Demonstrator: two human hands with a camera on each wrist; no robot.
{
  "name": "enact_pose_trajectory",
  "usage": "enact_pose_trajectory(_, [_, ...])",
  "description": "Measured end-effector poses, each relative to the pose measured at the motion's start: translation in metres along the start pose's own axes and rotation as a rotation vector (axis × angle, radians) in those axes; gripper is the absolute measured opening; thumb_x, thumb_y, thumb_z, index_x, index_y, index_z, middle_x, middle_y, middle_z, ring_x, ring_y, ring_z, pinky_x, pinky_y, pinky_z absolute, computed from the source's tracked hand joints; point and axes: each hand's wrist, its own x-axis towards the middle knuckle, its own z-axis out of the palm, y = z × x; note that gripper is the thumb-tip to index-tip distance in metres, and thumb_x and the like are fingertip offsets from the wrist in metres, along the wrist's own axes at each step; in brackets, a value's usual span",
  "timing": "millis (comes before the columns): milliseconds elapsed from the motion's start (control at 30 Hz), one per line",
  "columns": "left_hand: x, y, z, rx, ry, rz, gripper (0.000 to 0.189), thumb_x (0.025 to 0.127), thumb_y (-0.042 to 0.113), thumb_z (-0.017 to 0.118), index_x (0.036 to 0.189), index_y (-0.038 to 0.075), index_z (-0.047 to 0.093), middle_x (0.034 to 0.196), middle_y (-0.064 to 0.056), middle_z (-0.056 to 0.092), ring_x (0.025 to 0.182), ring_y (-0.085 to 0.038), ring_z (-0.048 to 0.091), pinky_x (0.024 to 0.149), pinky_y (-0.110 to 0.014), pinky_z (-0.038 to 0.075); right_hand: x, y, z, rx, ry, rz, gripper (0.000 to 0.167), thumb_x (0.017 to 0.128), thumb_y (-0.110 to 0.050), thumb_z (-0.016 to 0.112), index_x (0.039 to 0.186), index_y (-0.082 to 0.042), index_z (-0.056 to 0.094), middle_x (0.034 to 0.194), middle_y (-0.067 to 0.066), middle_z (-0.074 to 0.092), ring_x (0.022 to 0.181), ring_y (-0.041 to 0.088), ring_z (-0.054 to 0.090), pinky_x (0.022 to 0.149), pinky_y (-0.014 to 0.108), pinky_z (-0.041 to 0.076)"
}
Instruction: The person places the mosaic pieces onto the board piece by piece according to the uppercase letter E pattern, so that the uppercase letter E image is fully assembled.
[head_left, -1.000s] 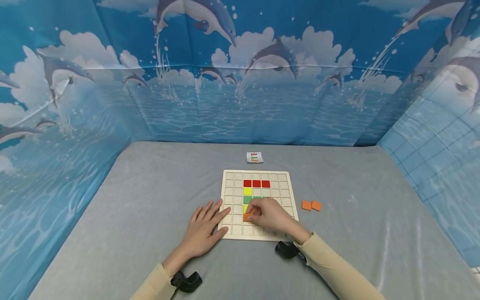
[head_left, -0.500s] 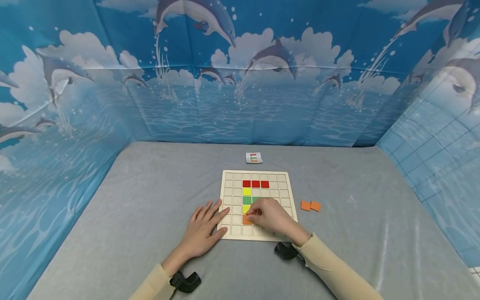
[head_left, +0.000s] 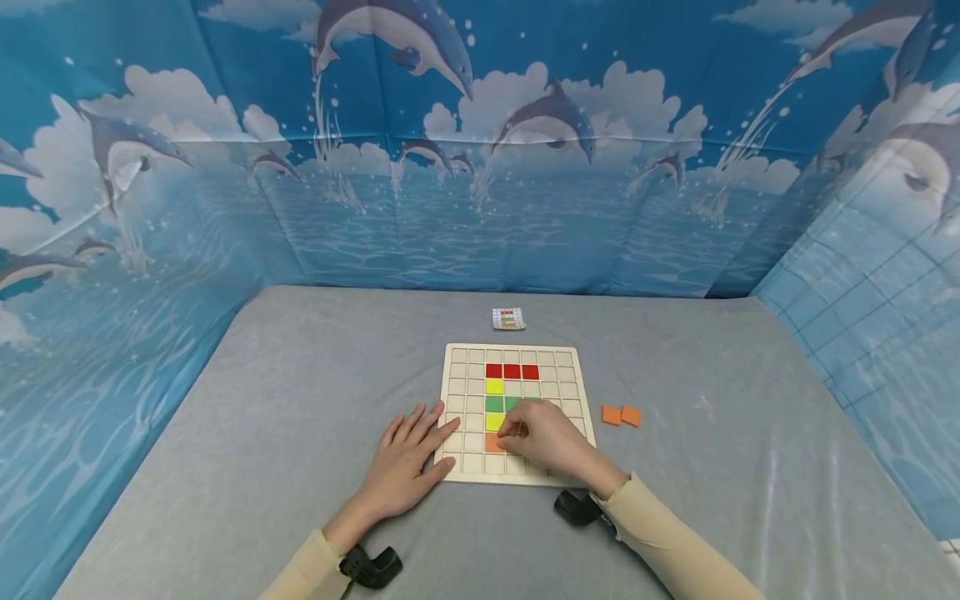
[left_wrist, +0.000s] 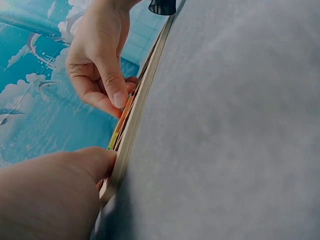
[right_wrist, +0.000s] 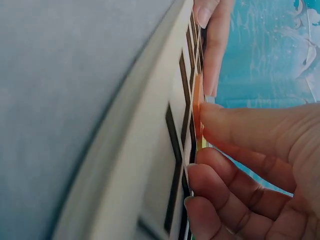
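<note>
A pale wooden grid board (head_left: 558, 358) lies on the table. My left hand (head_left: 405, 462) rests at its left edge, fingers spread, fingertips and thumb on the rim. Over the board's lower middle, my right hand (head_left: 551, 442) has thumb and index fingertips at an orange tile (head_left: 492, 442), which lies in its cell in the left coloured column. The right wrist view shows the thumb against this orange tile (right_wrist: 197, 95) and the other fingers curled. Above it are yellow tiles (head_left: 493, 422), green tiles (head_left: 494, 403) and a row of red tiles (head_left: 512, 372). The right hand covers some cells.
Two loose orange tiles (head_left: 621, 416) lie right of the board. Behind the board sits a small pattern card (head_left: 509, 319). A grey cloth (head_left: 337, 350) covers the table, and a dolphin-print curtain (head_left: 480, 225) stands around the back and sides.
The orange tile has gone from tilted under the right fingertips to lying in its cell. The right thumb and index have shifted slightly right. The left hand stays on the rim.
</note>
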Motion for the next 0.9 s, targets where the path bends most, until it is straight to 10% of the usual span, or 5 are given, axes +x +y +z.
enact_pose_trajectory(400, [-0.001, 0.001, -0.001, -0.021, 0.005, 0.008, 0.053, 0.098, 0.042, 0.049, 0.147, 0.022, 0.040, 0.155, -0.005, 0.024, 0.142, -0.029, 0.013, 0.108, -0.054, 0.008, -0.019, 0.046, -0.037, 0.069, 0.090, 0.064, 0.009, 0.080, -0.013, 0.077, 0.088, -0.012, 0.072, 0.082, -0.005, 0.059, 0.073, 0.013, 0.053, 0.064, 0.031, 0.045])
enact_pose_trajectory(900, [-0.001, 0.002, -0.001, -0.016, 0.003, 0.007, 0.054, 0.098, 0.042, 0.048, 0.147, 0.021, 0.041, 0.155, -0.005, 0.024, 0.142, -0.029, 0.013, 0.108, -0.053, 0.008, -0.051, 0.098, -0.080, -0.180, 0.117, 0.206, 0.031, 0.079, -0.016, 0.079, 0.102, 0.003, 0.069, 0.090, 0.010, 0.059, 0.083, 0.027, 0.047, 0.070, 0.042, 0.037])
